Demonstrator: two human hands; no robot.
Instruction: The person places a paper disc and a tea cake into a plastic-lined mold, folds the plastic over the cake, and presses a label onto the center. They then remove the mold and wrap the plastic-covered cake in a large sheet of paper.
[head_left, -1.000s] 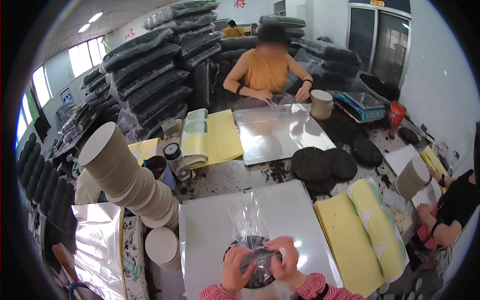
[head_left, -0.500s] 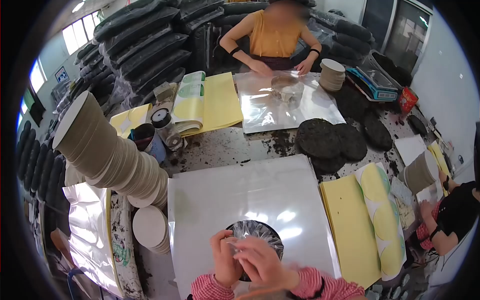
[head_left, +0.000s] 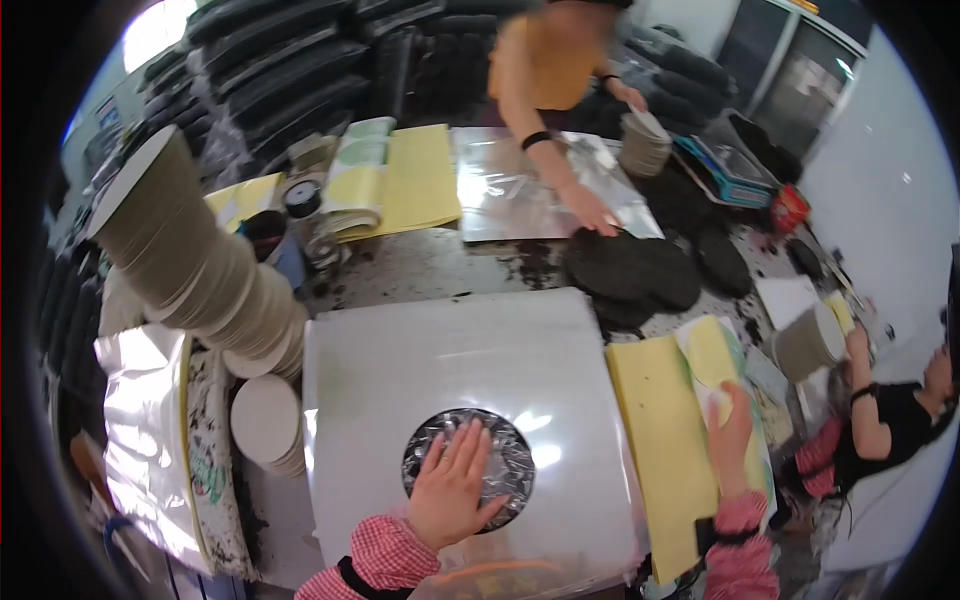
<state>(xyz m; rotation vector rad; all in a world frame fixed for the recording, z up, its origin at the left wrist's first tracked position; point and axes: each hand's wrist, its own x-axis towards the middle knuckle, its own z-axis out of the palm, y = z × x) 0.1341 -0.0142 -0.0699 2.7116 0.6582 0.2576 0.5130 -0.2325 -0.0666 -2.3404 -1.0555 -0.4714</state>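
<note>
A dark round disc (head_left: pixel 412 462) wrapped in crinkled clear film lies on a stack of shiny clear plastic sheets (head_left: pixel 460 350). My left hand (head_left: pixel 455 495) rests flat on it, fingers stretched out, covering much of its middle. To the right, my right hand (head_left: pixel 730 440) is raised over a folded sheet of round yellow stickers (head_left: pixel 708 352). Its thumb and fingers close at the lower edge of one sticker, with a pale bit showing between them. The hand hides part of that sheet. Under it lies a pile of yellow backing paper (head_left: pixel 655 430).
Tall stacks of round grey-beige card discs (head_left: pixel 190 250) lean at left, near a shorter stack (head_left: pixel 267 420). Dark pressed discs (head_left: pixel 640 270) lie beyond the sheets. Across the table a person (head_left: pixel 550 110) reaches towards them; another person (head_left: pixel 880 430) works at right.
My hands have parted: the left now lies flat on the wrapped disc, the right has moved right to the stickers. The person opposite has stretched an arm to the dark discs. The view has shifted.
</note>
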